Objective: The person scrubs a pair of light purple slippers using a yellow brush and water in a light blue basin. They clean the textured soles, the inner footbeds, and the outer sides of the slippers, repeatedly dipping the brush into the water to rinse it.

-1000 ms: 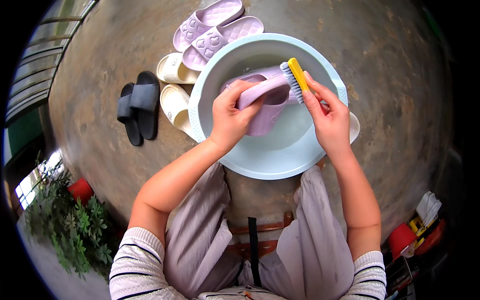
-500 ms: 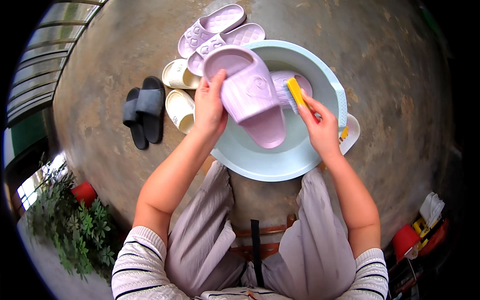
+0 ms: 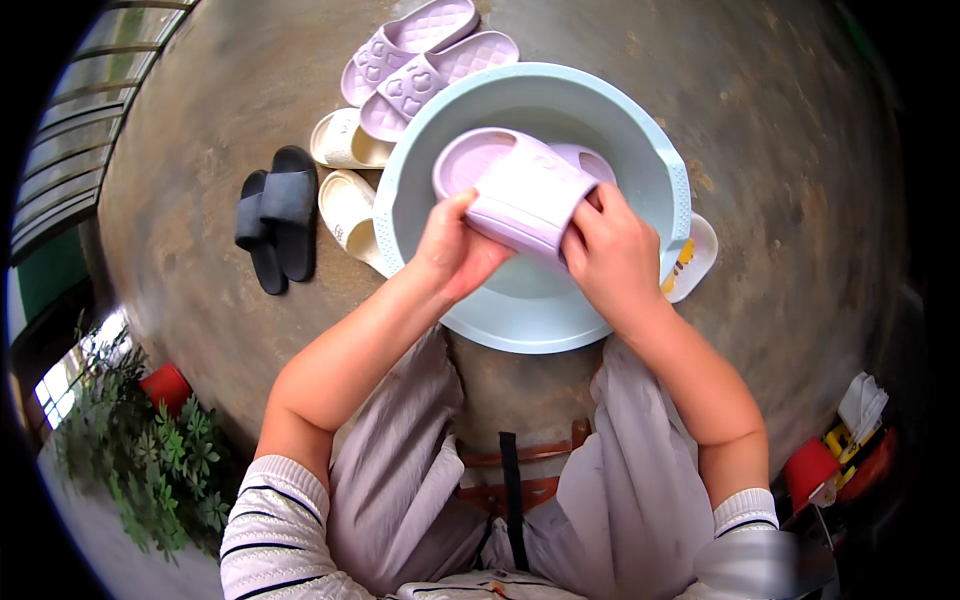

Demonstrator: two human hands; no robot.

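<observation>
A lilac slide slipper (image 3: 530,190) is held tilted over the light blue basin (image 3: 520,335). My left hand (image 3: 458,248) is closed on the slipper's lower left edge. At the wide opening of its strap is my right hand (image 3: 615,255), fingers bent and reaching inside. The yellow-backed brush this hand held a moment ago is out of sight, apparently within the slipper. Behind the held slipper, a second lilac slipper (image 3: 588,160) lies in the basin, partly covered. Water seems to stand in the basin.
Left of the basin are a lilac pair (image 3: 420,85), a cream pair (image 3: 350,205) and a dark pair (image 3: 280,215) of slippers. A white slipper with yellow decoration (image 3: 697,260) sits against the basin's right side. A leafy plant (image 3: 150,450) stands lower left, a red container (image 3: 810,470) lower right.
The held slipper has turned, its strap opening now facing right. My right hand has moved left and into that opening, and the brush has gone from view.
</observation>
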